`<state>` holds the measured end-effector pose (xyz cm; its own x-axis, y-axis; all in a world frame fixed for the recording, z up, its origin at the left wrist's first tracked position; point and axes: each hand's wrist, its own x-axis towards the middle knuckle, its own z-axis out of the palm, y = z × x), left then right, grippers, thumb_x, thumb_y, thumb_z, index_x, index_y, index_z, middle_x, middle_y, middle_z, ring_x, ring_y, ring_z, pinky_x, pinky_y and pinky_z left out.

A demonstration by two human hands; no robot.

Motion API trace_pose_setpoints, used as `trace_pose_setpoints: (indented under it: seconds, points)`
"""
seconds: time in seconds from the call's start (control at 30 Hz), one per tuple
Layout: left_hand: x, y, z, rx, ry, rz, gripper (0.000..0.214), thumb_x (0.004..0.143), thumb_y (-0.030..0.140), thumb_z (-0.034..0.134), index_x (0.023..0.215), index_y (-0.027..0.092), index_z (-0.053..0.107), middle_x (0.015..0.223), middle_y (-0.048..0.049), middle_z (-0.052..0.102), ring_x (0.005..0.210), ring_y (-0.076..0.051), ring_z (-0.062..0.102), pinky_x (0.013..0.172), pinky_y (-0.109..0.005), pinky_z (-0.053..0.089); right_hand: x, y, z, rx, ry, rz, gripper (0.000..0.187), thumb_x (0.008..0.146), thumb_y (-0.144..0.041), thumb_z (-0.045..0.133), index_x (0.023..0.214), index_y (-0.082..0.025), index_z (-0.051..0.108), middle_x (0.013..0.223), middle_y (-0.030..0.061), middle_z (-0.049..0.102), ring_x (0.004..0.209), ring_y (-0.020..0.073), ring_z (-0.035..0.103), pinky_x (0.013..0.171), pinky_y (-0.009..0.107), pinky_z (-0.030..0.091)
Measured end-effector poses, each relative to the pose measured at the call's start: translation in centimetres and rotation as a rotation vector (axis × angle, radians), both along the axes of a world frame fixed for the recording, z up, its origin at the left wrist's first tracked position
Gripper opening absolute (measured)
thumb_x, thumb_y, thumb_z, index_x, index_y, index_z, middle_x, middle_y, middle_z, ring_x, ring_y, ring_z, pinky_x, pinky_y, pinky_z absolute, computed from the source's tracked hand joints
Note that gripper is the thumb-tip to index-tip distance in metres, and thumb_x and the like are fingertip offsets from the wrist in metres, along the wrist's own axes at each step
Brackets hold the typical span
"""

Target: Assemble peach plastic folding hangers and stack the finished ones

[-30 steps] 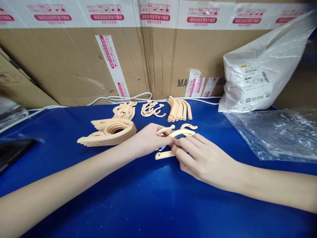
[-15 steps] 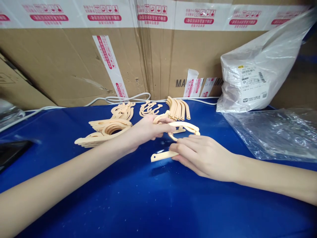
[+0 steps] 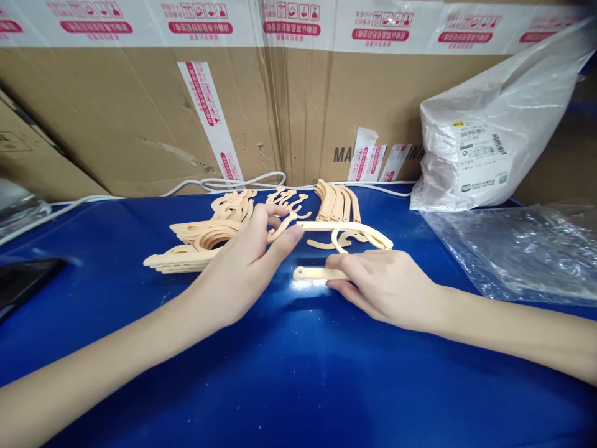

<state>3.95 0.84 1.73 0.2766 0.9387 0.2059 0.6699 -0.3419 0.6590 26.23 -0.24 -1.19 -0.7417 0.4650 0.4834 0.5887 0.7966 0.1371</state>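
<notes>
My left hand (image 3: 254,261) pinches a cream plastic hanger hook (image 3: 280,229), its thumb touching the end of a long hanger arm (image 3: 340,228). That arm slopes to the right and joins other cream pieces near its far end. My right hand (image 3: 387,286) grips this folding hanger from below, with a flat strip (image 3: 314,274) that has a hole at its tip sticking out leftward from the fingers. Where the strip meets the rest is hidden by the fingers. Behind the hanger, a loose curved piece (image 3: 321,244) lies on the blue table (image 3: 261,373).
Stacked hanger parts (image 3: 180,261) lie left of my left hand. Farther back are loose hooks (image 3: 285,198) and a row of curved arms (image 3: 338,202). A white bag (image 3: 489,130) and clear plastic (image 3: 513,249) sit right, a dark device (image 3: 30,283) left, cardboard boxes (image 3: 140,118) behind.
My left hand has drawn back and turned, so its thumb and the hook now show. The strip in my right hand has risen slightly and moved right.
</notes>
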Motion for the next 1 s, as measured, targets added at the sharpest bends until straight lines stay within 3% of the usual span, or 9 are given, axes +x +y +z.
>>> trace_pose_setpoints:
  seconds: [0.1, 0.27, 0.4, 0.6, 0.87, 1.0]
  points:
    - [-0.3, -0.8, -0.1, 0.045, 0.079, -0.081, 0.039, 0.099, 0.05, 0.024, 0.103, 0.023, 0.051, 0.101, -0.0013, 0.06, 0.096, -0.02, 0.054, 0.085, -0.033, 0.038, 0.1, 0.2, 0.2, 0.004, 0.051, -0.068, 0.029, 0.101, -0.033, 0.037, 0.1, -0.013, 0.058, 0.072, 0.0018, 0.07, 0.056, 0.0128, 0.064, 0.05, 0.025, 0.04]
    - [-0.2, -0.7, -0.3, -0.032, 0.128, -0.173, 0.04, 0.098, 0.048, 0.027, 0.083, 0.021, 0.052, 0.075, 0.0021, 0.056, 0.074, -0.017, 0.052, 0.069, -0.029, 0.035, 0.4, 0.5, 0.2, 0.062, 0.043, -0.047, 0.029, 0.101, -0.03, 0.039, 0.101, -0.015, 0.064, 0.087, 0.0031, 0.074, 0.073, 0.014, 0.07, 0.06, 0.025, 0.047]
    - [-0.3, -0.8, -0.7, -0.129, 0.106, -0.215, 0.036, 0.099, 0.044, 0.029, 0.081, 0.021, 0.049, 0.075, 0.0044, 0.055, 0.073, -0.014, 0.053, 0.068, -0.028, 0.035, 0.5, 0.9, -0.3, 0.056, 0.05, -0.008, 0.029, 0.1, -0.029, 0.039, 0.094, -0.014, 0.063, 0.082, 0.0034, 0.073, 0.07, 0.015, 0.069, 0.059, 0.026, 0.047]
    - [-0.3, -1.2, -1.1, -0.151, 0.156, -0.302, 0.038, 0.099, 0.042, 0.022, 0.077, 0.021, 0.044, 0.065, 0.005, 0.047, 0.062, -0.013, 0.048, 0.06, -0.027, 0.031, 0.5, 1.2, -0.7, -0.026, 0.025, 0.043, 0.025, 0.101, -0.028, 0.038, 0.099, -0.013, 0.058, 0.084, 0.0035, 0.071, 0.068, 0.0149, 0.067, 0.058, 0.026, 0.047]
    - [-0.3, -1.2, -1.0, -0.053, 0.336, -0.39, 0.034, 0.096, 0.049, 0.037, 0.075, 0.022, 0.034, 0.06, 0.0056, 0.047, 0.052, -0.013, 0.044, 0.051, -0.024, 0.025, 0.5, 1.1, -0.7, 0.057, 0.026, 0.068, 0.027, 0.101, -0.029, 0.037, 0.096, -0.014, 0.059, 0.08, 0.0027, 0.069, 0.062, 0.0128, 0.062, 0.055, 0.025, 0.042]
    - [-0.3, -1.3, -1.3, 0.05, 0.406, -0.398, 0.035, 0.097, 0.049, 0.031, 0.075, 0.022, 0.034, 0.057, 0.0051, 0.046, 0.046, -0.013, 0.04, 0.049, -0.024, 0.021, 0.5, 1.0, -0.6, 0.096, 0.019, 0.114, 0.028, 0.101, -0.03, 0.036, 0.095, -0.015, 0.059, 0.072, -0.0009, 0.065, 0.053, 0.0109, 0.054, 0.051, 0.025, 0.036]
